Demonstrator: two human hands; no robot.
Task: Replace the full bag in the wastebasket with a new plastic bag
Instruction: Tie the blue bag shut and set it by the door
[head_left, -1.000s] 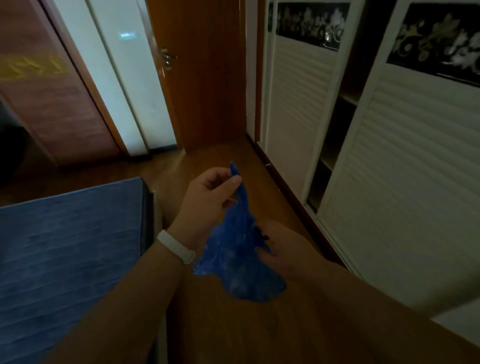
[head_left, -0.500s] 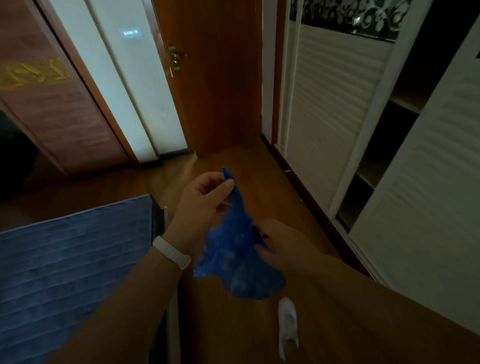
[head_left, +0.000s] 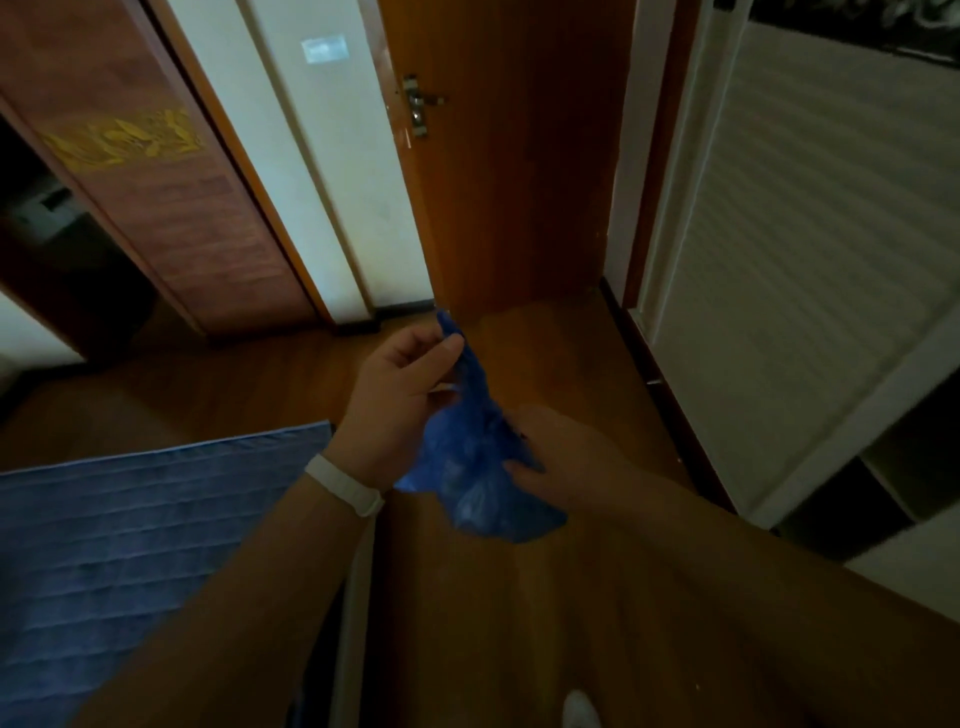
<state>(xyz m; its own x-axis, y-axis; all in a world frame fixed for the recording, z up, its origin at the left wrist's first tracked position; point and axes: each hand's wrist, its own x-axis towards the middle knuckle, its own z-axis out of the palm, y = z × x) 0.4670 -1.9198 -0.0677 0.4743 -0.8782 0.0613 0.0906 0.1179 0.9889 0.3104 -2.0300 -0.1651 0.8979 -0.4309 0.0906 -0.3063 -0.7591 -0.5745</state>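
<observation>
New blue plastic bag (head_left: 480, 467) in hand at frame centre, still crumpled, mouth not opened. Left hand (head_left: 400, 400) at 10 o'clock of bag, fingers (head_left: 447, 347) pinching top corner. Right hand (head_left: 566, 457) at 3 o'clock, fingers closed on bag's middle. Wastebasket and full bag not in view. Judgement: early-to-mid stage; bag fetched, still to be spread and fitted; removal of old bag unverifiable. Bed (head_left: 130, 545) at 8 o'clock, door (head_left: 509, 156) at 12.
</observation>
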